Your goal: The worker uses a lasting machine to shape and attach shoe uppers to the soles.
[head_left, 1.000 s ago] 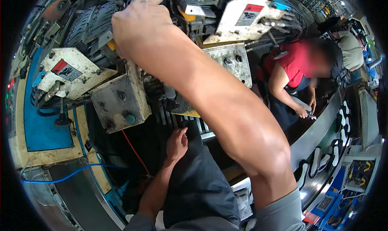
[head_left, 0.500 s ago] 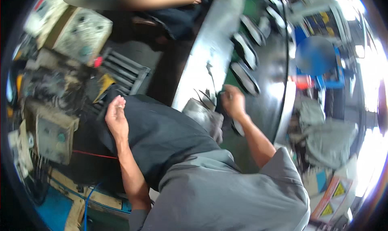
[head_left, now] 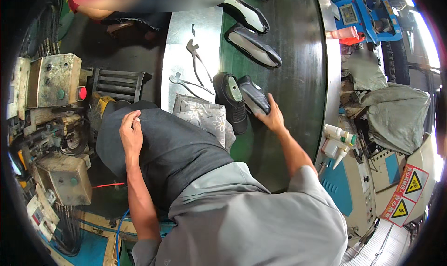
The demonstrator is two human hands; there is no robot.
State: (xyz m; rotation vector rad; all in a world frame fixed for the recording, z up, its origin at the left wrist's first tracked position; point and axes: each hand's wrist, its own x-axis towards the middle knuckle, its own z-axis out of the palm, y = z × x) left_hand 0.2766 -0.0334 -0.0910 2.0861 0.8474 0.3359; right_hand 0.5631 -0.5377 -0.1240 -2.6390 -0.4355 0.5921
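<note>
My right hand point(head_left: 274, 116) grips the near end of a black shoe point(head_left: 253, 94), its thumb on one side and fingers on the other. Right against its left lies another black shoe point(head_left: 231, 103), laced, with a pale green insert in its opening. My left hand point(head_left: 131, 133) hovers over my dark-clad thigh. Its fingers are curled together with the thumb against them; whatever they may hold is hidden. A folded grey flowered cloth point(head_left: 202, 114) lies by my lap, beside the laced shoe.
Pincers point(head_left: 198, 61) and a second plier-like tool point(head_left: 188, 83) lie on the metal ledge point(head_left: 177, 47). More shoes point(head_left: 253, 45) line the green belt point(head_left: 293, 70). A person point(head_left: 135, 19) sits at the far left. Control boxes point(head_left: 53, 82) stand left; a white nozzle point(head_left: 340, 142) juts in at right.
My view has turned, so the belt and ledge stand more upright. Both hands stay in about the same places; the shoe in my right hand now shows clearly beside the laced one.
</note>
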